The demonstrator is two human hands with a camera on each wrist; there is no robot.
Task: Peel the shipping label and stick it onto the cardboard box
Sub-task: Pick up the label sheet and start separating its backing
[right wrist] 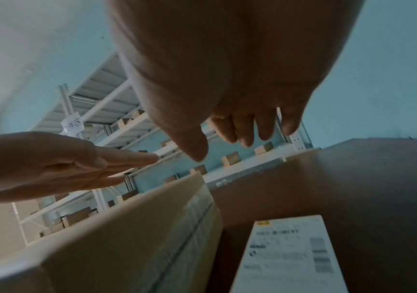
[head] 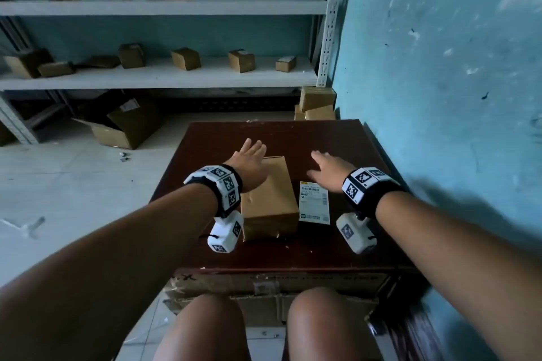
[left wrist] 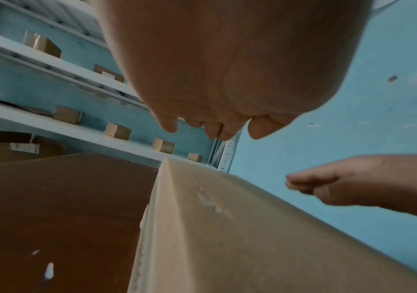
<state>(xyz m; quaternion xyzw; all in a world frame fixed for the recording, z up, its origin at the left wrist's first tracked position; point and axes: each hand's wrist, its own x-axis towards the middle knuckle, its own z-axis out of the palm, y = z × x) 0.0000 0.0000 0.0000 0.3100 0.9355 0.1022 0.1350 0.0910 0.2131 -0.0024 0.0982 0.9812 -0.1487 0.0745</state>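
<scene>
A brown cardboard box (head: 268, 199) stands in the middle of the dark red table (head: 337, 243). A white shipping label (head: 313, 202) lies flat on the table just right of the box, also in the right wrist view (right wrist: 287, 255). My left hand (head: 249, 161) hovers over the box's far left corner with straight fingers, holding nothing. My right hand (head: 325, 168) floats above the table beyond the label, fingers loosely spread and empty. The box (left wrist: 227, 237) fills the lower left wrist view, with the right hand (left wrist: 340, 184) beside it.
White shelves (head: 161, 73) with several small cartons stand behind the table. An open carton (head: 123, 126) lies on the floor at left. More cartons (head: 316, 102) are stacked past the table's far edge. A turquoise wall (head: 440, 67) runs close along the right.
</scene>
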